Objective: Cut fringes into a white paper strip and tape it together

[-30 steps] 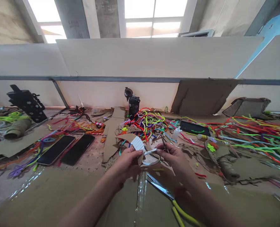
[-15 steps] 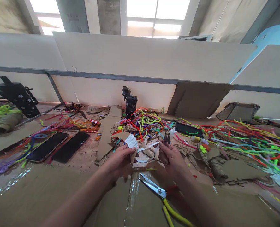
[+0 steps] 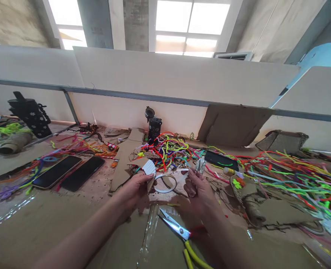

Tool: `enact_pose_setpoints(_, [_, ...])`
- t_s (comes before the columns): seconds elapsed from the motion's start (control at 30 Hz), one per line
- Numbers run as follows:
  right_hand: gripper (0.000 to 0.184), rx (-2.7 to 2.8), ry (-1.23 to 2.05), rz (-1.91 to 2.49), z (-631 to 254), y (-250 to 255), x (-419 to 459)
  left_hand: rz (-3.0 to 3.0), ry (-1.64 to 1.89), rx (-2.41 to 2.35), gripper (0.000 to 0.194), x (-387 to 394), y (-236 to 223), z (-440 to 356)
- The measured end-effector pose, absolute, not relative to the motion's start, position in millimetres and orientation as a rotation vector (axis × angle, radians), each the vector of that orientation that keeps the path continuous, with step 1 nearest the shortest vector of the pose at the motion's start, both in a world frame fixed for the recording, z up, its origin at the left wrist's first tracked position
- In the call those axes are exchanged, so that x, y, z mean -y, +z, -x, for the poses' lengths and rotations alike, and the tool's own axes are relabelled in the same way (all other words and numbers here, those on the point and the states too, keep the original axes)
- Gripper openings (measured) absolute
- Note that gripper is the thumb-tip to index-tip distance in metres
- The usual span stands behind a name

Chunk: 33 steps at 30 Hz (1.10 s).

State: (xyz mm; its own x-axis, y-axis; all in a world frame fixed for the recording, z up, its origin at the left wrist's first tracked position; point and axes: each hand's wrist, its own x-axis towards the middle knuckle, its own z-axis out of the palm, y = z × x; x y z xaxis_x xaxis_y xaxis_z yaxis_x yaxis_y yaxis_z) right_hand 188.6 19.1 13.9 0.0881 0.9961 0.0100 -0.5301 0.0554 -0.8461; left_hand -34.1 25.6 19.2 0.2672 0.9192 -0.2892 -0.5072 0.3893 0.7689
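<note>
My left hand [image 3: 139, 184] is closed on a rounded, ribbed white piece [image 3: 149, 167], perhaps corrugated card, with brown card beside it. Between my hands a narrow white strip [image 3: 165, 191] curls into a loop. My right hand [image 3: 196, 185] pinches the strip's far end between thumb and fingers. Above its knuckles stands a shiny metal tool tip [image 3: 200, 164]; it looks held in the same hand, with the rest hidden by the fingers. Below my hands lie scissors [image 3: 176, 226] with yellow handles, blades parted, on brown cardboard. A red piece near them is partly covered by my right wrist.
Two dark phones [image 3: 83, 173] lie at left. Tangled colourful pipe cleaners [image 3: 173, 147] spread across the back and right. A black decorated cylinder [image 3: 154, 130] with its lid raised stands behind. A twine roll [image 3: 253, 209] and cardboard scraps lie at right; a cardboard sheet [image 3: 234, 125] leans on the partition.
The view has tilted up slightly. Both hands keep their holds with the strip still looped between them. The metal tip by my right hand has turned from dark to brightly reflecting.
</note>
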Motion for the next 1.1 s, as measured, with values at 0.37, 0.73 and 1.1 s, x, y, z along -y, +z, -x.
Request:
enact_pose_setpoints(0.37, [0.048, 0.931, 1.388, 0.821, -182.8, 12.8, -16.8, -0.682, 1.064, -0.810, 0.014, -28.3, 6.2, 32.7])
enact_pose_setpoints(0.73, [0.050, 1.051, 1.490, 0.877, -173.1, 13.5, -2.7, -0.789, 1.079, -0.762, 0.028, -28.1, 7.4, 26.6])
enact_pose_setpoints(1.1, [0.051, 0.899, 1.493, 0.835, -171.4, 14.2, -5.9, -0.817, 1.010, -0.752, 0.030, -21.4, 25.1, 28.7])
